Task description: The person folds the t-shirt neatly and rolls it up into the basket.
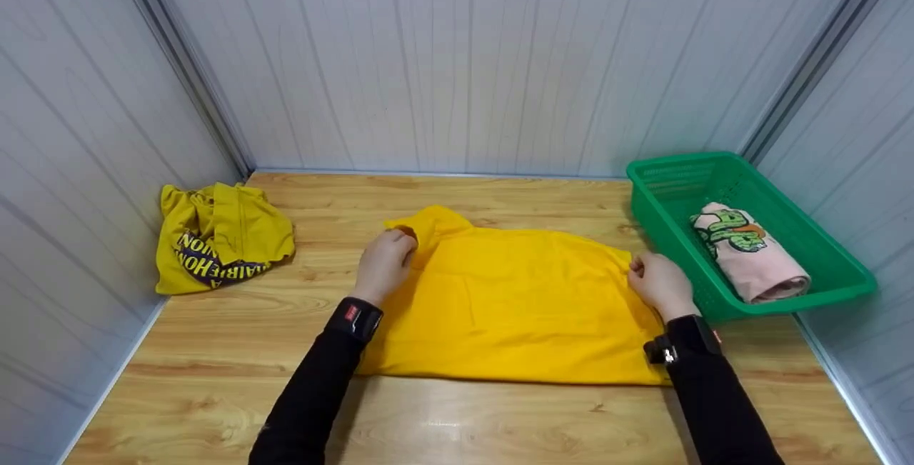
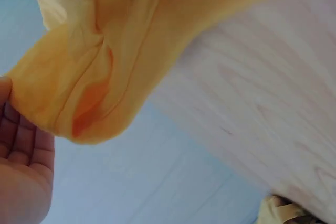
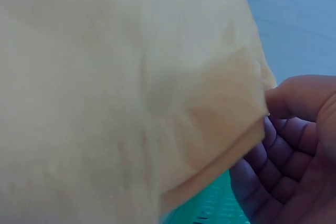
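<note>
While L hand (image 1: 385, 266) & R hand (image 1: 660, 283) pinch yellow cloth (image 1: 521, 301), L thumb (image 2: 4, 91) mostly cut off, L-wrist view.

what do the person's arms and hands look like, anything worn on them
Both arms have long black sleeves. The left hand and right hand are gloveless. The left black wristband has a red patch; the right black wristband carries a small dark device.

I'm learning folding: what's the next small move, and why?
Probably fold the far edge of the plain yellow shirt towards its near edge: the left hand and right hand pinch it near its far corners, and its middle lies nearly flat.
</note>
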A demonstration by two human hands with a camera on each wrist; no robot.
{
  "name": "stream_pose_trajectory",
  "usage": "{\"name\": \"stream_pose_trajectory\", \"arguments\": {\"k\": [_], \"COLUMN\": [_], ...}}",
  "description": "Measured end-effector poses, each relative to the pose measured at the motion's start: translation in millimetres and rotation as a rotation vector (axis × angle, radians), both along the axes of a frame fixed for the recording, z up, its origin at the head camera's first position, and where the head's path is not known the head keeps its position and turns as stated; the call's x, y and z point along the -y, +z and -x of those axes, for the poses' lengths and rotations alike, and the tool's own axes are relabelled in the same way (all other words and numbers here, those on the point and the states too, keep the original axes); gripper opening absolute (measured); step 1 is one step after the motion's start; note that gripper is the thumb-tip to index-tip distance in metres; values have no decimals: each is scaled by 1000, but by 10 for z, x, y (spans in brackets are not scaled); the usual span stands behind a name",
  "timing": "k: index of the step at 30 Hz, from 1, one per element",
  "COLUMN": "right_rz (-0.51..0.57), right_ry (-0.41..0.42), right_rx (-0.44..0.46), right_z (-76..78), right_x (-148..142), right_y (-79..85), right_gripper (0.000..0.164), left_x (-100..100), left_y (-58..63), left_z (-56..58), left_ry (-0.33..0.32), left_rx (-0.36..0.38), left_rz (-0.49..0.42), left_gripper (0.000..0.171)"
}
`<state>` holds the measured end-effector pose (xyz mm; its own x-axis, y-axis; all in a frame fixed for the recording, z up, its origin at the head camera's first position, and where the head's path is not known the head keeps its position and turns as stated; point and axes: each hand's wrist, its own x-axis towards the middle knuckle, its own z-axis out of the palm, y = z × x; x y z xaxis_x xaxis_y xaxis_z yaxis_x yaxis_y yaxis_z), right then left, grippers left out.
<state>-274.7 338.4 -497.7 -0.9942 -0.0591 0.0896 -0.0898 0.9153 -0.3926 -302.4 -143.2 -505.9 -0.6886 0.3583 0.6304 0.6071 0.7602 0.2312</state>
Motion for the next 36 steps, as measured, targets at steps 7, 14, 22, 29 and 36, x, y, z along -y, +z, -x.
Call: {"name": "stream_pose_trajectory", "arguments": {"k": [7, 14, 22, 29, 36], "right_rz": [-3, -53, -111, -155, -169], "right_ry": [81, 181, 282, 327, 331], "right_rx": [-124, -197, -204, -198, -155], "right_z": [-111, -206, -289, -326, -338], "right_x": [229, 467, 623, 672, 687], "right_y": [12, -35, -111, -177, -177], "right_gripper": [8, 8, 10, 14, 13], "left_x": [-139, -306, -406, -400, -389], "left_y": [-56, -79, -104, -147, -160], "left_z": [-56, -180, -283, -291, -300], "left_ry": [-145, -152, -160, -184, -196], "left_rx": [-152, -152, -51, -63, -58], "left_rz": [161, 398, 553, 552, 534], "left_gripper": [11, 10, 12, 12, 14]}}
